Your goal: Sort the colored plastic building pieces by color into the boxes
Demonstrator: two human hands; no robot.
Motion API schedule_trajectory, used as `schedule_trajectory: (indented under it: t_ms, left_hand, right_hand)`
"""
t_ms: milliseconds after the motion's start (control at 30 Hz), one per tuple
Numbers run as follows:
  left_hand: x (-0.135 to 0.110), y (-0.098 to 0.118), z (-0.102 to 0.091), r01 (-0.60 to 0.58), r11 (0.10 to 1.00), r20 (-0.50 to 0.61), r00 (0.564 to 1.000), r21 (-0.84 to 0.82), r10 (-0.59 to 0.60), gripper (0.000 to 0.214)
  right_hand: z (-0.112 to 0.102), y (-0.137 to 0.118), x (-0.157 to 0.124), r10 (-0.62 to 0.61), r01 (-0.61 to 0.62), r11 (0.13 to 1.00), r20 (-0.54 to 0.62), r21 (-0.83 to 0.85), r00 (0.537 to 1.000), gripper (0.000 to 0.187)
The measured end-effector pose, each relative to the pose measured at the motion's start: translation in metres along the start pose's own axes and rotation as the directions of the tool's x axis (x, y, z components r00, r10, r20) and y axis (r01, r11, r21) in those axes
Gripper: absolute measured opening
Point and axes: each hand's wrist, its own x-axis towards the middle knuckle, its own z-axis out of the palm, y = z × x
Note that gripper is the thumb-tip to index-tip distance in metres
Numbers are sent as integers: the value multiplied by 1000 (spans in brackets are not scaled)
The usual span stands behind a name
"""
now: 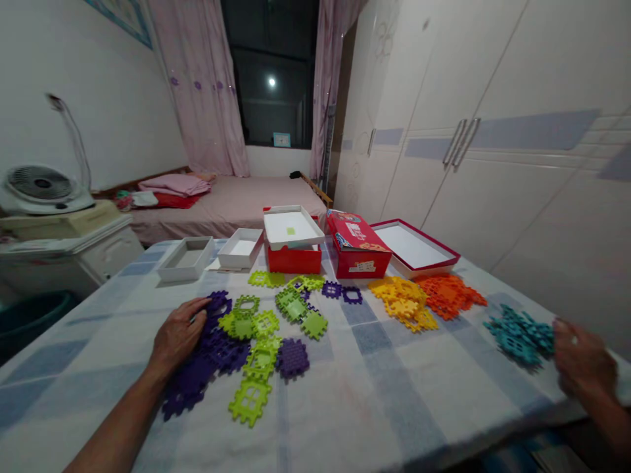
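Two bare hands (178,332) (584,361), two red cardboard boxes (294,261) (362,265) and two small pale boxes (177,272) (234,261) show. Notched plastic pieces (292,359) come in five colours.

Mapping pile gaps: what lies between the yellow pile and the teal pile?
Head view: the orange pile, beside the yellow pile, then a strip of bare tablecloth before the teal pile.

Bare left hand (180,334), bare right hand (584,360), 2 bare forearms (121,420)

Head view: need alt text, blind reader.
A left hand rests on notched purple pieces; a blurred right hand is by teal pieces. Green pieces, yellow pieces and orange pieces lie between, on a checked tablecloth, boxes behind.
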Motion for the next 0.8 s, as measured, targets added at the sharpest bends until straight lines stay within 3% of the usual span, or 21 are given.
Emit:
schedule_trajectory:
  t_ms: [100, 200, 300, 367, 467, 533, 667, 800]
  left_hand:
    - [-2, -1, 2, 1, 1000, -5, 1000, 7, -1, 49]
    - [-3, 3, 1, 11, 1000, -6, 1000, 17, -11, 51]
    - [-3, 7, 1, 8, 1000, -3, 1000, 11, -8, 53]
    - [-3, 7, 1, 2, 1000, -10, 1000, 7, -2, 51]
    - [-3, 7, 2, -3, 1000, -25, 1000, 10, 3, 48]
    - [-3, 6, 2, -3, 1000, -26, 1000, 14, 3, 48]
    - [-5, 7, 3, 1, 1000, -24, 1000, 10, 0, 47]
    - [-6, 8, 5, -18, 1000, -46, 999, 2, 18, 45]
  right_hand:
    - [-2, -53, -12, -43, 44, 999, -6, 21, 999, 56]
    - [2, -134, -39, -230, 191, 955, 158, 226, 960, 43]
    - [18, -214, -71, -459, 278, 836, 325, 474, 827, 40]
    - [36, -260, -91, -566, 316, 781, 395, 539, 724, 39]
    - [66, -318, -116, -656, 413, 750, 503, 517, 563, 40]
    - [84, -348, -128, -646, 486, 761, 573, 430, 504, 42]
    - [111, -387, -146, -601, 531, 782, 620, 326, 505, 44]
    - [125, -395, -153, -570, 522, 803, 626, 288, 533, 43]
